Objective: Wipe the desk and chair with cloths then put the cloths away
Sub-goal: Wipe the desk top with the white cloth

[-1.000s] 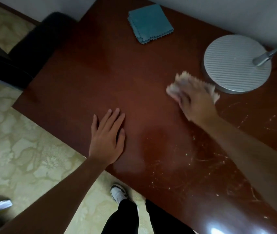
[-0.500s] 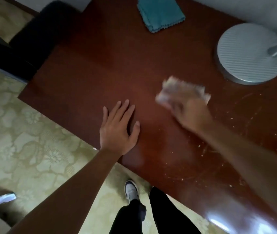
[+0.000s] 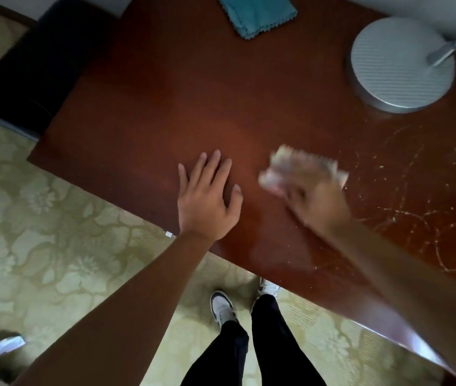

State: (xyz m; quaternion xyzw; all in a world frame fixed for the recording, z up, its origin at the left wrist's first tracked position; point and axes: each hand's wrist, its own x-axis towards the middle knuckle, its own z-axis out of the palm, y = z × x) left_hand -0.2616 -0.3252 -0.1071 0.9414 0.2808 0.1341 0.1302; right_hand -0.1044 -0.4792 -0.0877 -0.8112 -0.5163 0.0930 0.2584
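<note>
Desk (image 3: 193, 87): dark red-brown top, glossy, occupying the upper and right part of the view above a pale patterned floor (image 3: 54, 218). At far left, the dark chair (image 3: 40, 51) stands against the desk's left end, not yet wiped in my judgement. My left hand (image 3: 207, 199) lies flat near the front edge, fingers spread, gripping nothing. A folded teal cloth (image 3: 257, 15) rests near the back edge, well apart from both hands. My right hand (image 3: 313, 201), blurred, has its fingers closed on the pale cloth (image 3: 302, 168) pressed to the desktop. Right of it, fine scratch-like marks (image 3: 430, 213) remain. Risk: a wide stroke rightward could strike the lamp base (image 3: 402, 65).
</note>
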